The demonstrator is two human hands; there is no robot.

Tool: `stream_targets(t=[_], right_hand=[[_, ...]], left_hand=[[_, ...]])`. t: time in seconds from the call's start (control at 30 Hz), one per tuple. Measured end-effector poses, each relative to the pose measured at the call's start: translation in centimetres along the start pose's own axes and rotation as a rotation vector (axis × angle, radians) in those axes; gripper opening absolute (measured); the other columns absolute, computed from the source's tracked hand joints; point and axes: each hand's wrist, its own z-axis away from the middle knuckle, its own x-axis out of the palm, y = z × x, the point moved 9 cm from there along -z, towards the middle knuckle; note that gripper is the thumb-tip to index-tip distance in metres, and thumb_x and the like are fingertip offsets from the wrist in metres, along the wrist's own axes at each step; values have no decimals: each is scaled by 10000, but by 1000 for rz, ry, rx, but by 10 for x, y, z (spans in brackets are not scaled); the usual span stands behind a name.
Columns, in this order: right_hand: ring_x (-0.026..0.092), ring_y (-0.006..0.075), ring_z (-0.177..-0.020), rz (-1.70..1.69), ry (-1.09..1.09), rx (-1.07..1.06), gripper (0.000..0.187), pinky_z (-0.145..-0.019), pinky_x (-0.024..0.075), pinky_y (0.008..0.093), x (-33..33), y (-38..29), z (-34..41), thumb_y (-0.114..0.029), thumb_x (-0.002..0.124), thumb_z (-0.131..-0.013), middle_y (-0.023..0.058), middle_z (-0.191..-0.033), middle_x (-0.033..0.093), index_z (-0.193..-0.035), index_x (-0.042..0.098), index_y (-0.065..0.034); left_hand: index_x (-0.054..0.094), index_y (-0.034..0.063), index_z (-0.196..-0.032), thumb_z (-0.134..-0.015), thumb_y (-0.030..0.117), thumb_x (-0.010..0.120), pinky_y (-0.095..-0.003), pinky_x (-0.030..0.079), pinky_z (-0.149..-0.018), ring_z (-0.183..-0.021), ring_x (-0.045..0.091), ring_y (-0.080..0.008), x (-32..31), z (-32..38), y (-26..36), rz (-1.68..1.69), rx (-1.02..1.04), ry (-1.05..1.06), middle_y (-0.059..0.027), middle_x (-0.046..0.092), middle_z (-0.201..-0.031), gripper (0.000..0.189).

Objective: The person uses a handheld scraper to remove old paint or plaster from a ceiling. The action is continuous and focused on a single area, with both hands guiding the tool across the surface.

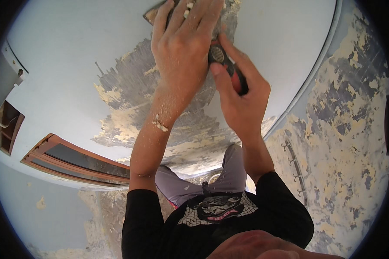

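Observation:
My right hand (243, 94) grips the black and red handle (228, 66) of a scraper. The tool's blade lies mostly hidden behind my fingers at the top edge of the view. My left hand (181, 48) is spread, its fingers pressed over the blade end, with pale flakes between them. Behind both hands is a wall with light blue paint (68, 87) around a rough bare grey patch (133, 74) with yellowish edges. More flakes and dust cling to my left wrist.
A wooden-framed window (81, 162) is at the lower left, with a small wooden-framed opening (11, 128) beyond it. On the right, a mottled, peeling wall (343, 145) carries a metal hook rail (296, 171). A pale pipe or cable (311, 77) runs along the corner.

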Motion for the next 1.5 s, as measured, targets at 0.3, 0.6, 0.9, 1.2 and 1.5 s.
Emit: stream_targets(t=[0.3,0.6,0.9,1.2,1.5], right_hand=[[486,24,-648,15,78,62,443,-587,386,180,-22,16,7,-14,686,-957,-22,-843,660,-1396,637,-43],[459,13,-602,78,120,24,422,-549,349,185,-38,21,9,-135,704,-982,-39,-711,584,-1392,644,-55],[464,19,-613,65,73,72,447,-551,374,191,-45,29,19,-117,720,-965,-24,-747,613,-1398,634,-50],[466,19,-614,25,102,1,422,-555,380,202,-37,23,9,-95,701,-976,-28,-725,610,-1388,638,-31],[488,15,-696,87,20,-4,453,-605,398,169,-22,27,29,-1,684,-949,20,-974,699,-1397,628,-27]], left_hand=[[728,124,-1230,-837,218,765,-465,452,-1058,-1291,608,-275,21,9,24,73,-2,-32,-25,678,-1361,405],[692,111,-1269,-817,205,756,-438,462,-1041,-1266,611,-251,29,5,36,131,13,3,-29,680,-1337,466],[699,131,-1256,-850,247,751,-448,455,-1062,-1271,608,-260,33,9,42,132,-19,-36,-21,688,-1324,425],[680,139,-1291,-863,242,747,-462,454,-1063,-1290,602,-259,30,10,37,82,2,-8,-26,676,-1353,445],[705,146,-1266,-840,179,735,-458,439,-1085,-1303,591,-230,23,44,32,80,-69,-89,-10,662,-1376,428]])
